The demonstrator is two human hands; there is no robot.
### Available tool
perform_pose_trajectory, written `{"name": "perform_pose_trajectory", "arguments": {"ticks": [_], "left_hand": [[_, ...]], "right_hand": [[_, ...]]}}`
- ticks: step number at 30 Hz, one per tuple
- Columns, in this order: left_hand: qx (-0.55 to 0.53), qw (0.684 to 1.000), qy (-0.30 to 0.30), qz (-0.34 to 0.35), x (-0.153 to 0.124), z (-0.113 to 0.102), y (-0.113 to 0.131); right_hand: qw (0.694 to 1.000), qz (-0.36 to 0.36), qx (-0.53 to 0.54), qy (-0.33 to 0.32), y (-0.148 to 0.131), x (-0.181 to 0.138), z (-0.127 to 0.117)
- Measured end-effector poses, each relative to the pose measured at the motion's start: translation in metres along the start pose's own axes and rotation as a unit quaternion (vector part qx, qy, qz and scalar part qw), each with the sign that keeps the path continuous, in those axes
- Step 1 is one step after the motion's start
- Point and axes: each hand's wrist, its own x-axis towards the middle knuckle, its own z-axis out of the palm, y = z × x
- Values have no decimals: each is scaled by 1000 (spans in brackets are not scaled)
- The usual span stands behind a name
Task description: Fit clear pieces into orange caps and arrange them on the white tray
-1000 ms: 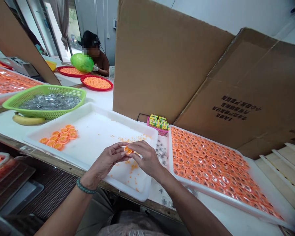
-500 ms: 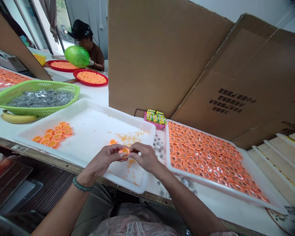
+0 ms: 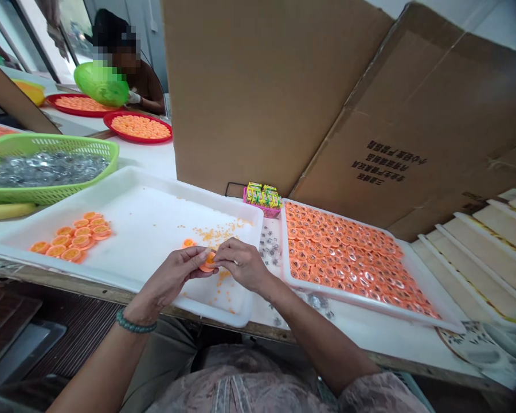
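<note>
Both hands meet over the right end of a white tray point(image 3: 148, 201). My left hand point(image 3: 172, 278) pinches a small round orange plastic piece point(image 3: 207, 263) between thumb and fingers. My right hand point(image 3: 245, 265) has its fingertips closed on the far side of the same piece, partly covering it. Anything else between the right fingertips is hidden. Just behind the left fingers lies a single orange piece point(image 3: 188, 242). Tiny orange-yellow bits point(image 3: 217, 234) are scattered around the hands. A cluster of similar orange pieces point(image 3: 75, 238) sits at the tray's left end.
On the right stands a tray of orange pieces point(image 3: 339, 258). A pink basket point(image 3: 269, 211) of small yellow-green packets is behind. Cardboard point(image 3: 275, 86) walls the back. A green basket point(image 3: 47, 192) holds clear plastic parts. Across the table, a person point(image 3: 150, 86) holds a green bowl point(image 3: 101, 83).
The camera view has swung right, so the scene sits further left. Both hands stay on the orange piece, which has turned, and the right fingers now cover more of it.
</note>
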Motion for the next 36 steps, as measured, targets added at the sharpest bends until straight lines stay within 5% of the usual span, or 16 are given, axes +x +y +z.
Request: {"name": "perform_pose_trajectory", "arguments": {"ticks": [6, 10, 13, 18, 23, 26, 29, 32, 36], "left_hand": [[43, 998, -8, -48, 5, -1, 0], [37, 998, 18, -39, 5, -2, 0], [8, 999, 34, -32, 5, -2, 1], [-18, 998, 56, -22, 5, 0, 1], [-4, 996, 79, -36, 8, -1, -1], [3, 997, 72, -38, 8, -2, -1], [4, 997, 74, -37, 8, -2, -1], [-3, 996, 77, -38, 7, -2, -2], [-17, 997, 66, -39, 7, 0, -4]], "right_hand": [[999, -10, 9, -36, 0, -1, -24], [994, 96, -43, 33, -2, -35, -52], [975, 180, -128, 1, -1, -81, -62], [927, 265, -223, -143, 7, -145, -42], [903, 278, -266, -191, 18, -157, -22], [927, 266, -224, -140, 19, -151, -21], [954, 277, -114, -14, 16, -140, -26], [935, 337, 30, 104, 11, -125, -32], [890, 358, 225, 170, 4, -99, -37]]}}
